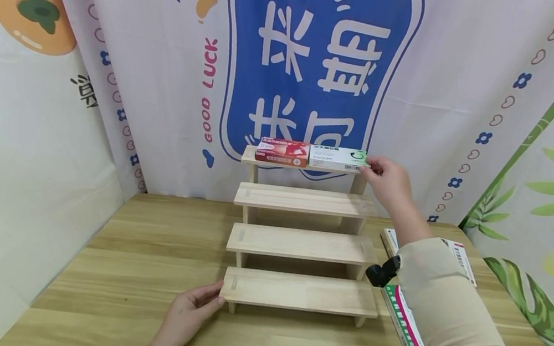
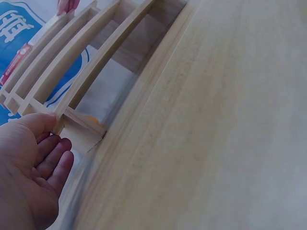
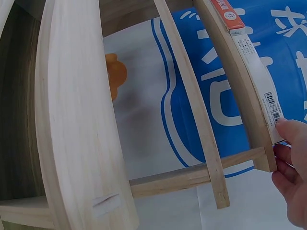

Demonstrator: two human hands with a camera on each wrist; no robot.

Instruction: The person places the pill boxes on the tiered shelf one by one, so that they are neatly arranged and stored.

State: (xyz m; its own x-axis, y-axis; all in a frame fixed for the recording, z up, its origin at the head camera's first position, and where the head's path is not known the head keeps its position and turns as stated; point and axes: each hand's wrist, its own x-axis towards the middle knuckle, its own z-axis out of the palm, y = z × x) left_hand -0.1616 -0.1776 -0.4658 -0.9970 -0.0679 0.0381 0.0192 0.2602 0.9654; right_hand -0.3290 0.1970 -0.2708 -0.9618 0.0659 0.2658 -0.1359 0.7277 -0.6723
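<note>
A pale wooden stepped rack [image 1: 298, 291] stands on the table, its several shelves rising toward the back. On its top shelf a red medicine box [image 1: 281, 151] and a white medicine box [image 1: 334, 155] with a green mark lie end to end. My right hand [image 1: 390, 185] holds the white box by its right end; in the right wrist view the thumb [image 3: 287, 128] lies on its barcode side. With the thumb and fingers of my left hand [image 1: 187, 316] I pinch the left end of the lowest shelf. The left wrist view shows the other fingers [image 2: 60, 170] loosely bent below it.
Right of the rack, a green, white and pink box [image 1: 405, 324] lies on the wooden table [image 1: 147, 272]. Farther back, more white boxes [image 1: 460, 260] lie partly hidden behind my right forearm. A printed cloth [image 1: 168, 101] hangs close behind the rack.
</note>
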